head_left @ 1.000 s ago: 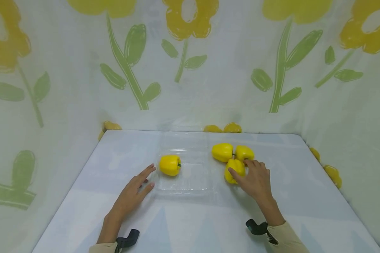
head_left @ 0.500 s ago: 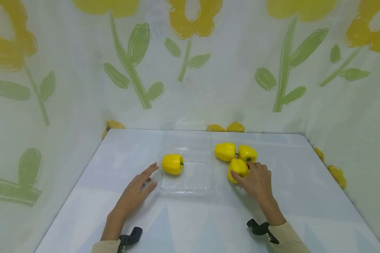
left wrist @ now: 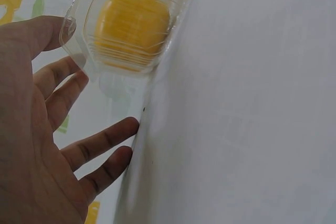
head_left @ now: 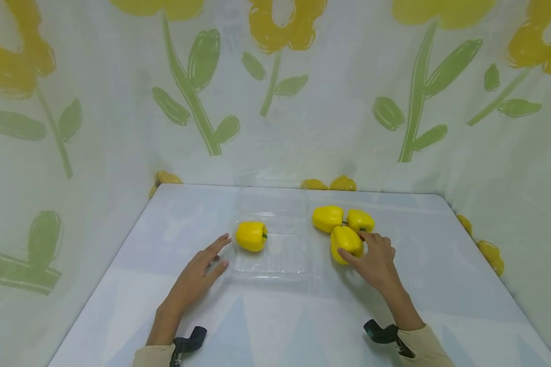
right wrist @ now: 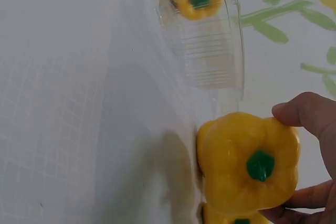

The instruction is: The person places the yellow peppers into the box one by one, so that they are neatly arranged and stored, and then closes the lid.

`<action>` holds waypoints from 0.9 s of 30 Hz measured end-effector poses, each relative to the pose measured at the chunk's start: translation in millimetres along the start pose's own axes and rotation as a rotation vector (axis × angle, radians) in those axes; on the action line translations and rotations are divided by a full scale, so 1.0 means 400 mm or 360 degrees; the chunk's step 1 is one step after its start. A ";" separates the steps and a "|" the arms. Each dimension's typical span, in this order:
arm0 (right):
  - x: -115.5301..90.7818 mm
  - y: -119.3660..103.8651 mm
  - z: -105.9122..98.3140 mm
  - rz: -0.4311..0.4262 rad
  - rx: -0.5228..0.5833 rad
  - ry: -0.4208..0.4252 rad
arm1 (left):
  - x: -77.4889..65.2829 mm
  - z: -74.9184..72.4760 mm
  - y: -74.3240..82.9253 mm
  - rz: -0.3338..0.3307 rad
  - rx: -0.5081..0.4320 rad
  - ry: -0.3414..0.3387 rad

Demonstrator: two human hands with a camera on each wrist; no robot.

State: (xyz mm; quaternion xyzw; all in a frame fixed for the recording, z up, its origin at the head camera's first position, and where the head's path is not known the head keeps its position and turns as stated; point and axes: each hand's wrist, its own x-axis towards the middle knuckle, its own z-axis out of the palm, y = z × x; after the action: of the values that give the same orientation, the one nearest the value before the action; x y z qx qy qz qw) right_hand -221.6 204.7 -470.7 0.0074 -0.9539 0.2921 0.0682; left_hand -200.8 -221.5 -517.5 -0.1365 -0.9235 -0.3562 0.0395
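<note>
In the head view, a yellow bell pepper [head_left: 346,244] sits at the front of a group of three on the right. My right hand [head_left: 375,260] pinches it, thumb on the near side and fingers on the far right. Its green stem faces the right wrist camera. Another yellow bell pepper [head_left: 251,236] lies on its side in the left part of a clear plastic box [head_left: 280,260]. With fingers spread, my left hand [head_left: 195,279] is at the box's left edge. In the left wrist view, its thumb [left wrist: 50,32] meets the clear rim.
Two further yellow bell peppers, one on the left [head_left: 327,219] and one on the right [head_left: 360,220], lie behind the gripped one. The box's clear lid [head_left: 273,200] extends toward the back edge of the white table [head_left: 275,321]. Flower-patterned cloth hangs behind.
The head view has shifted slightly. My right wrist has moved a little to the right, with thumb and fingers staying at the front pepper. The left hand stays beside the box.
</note>
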 end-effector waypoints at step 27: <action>0.013 -0.027 -0.031 -0.0166 0.0186 -0.0045 | 0.001 -0.002 0.004 -0.0038 0.0007 -0.0018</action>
State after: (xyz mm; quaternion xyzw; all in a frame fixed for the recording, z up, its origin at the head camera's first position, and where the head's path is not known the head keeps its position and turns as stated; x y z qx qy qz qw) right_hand -224.5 202.6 -453.9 0.0652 -0.9344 0.3432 0.0692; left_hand -200.6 -220.7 -515.7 -0.1273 -0.9261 -0.3539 0.0304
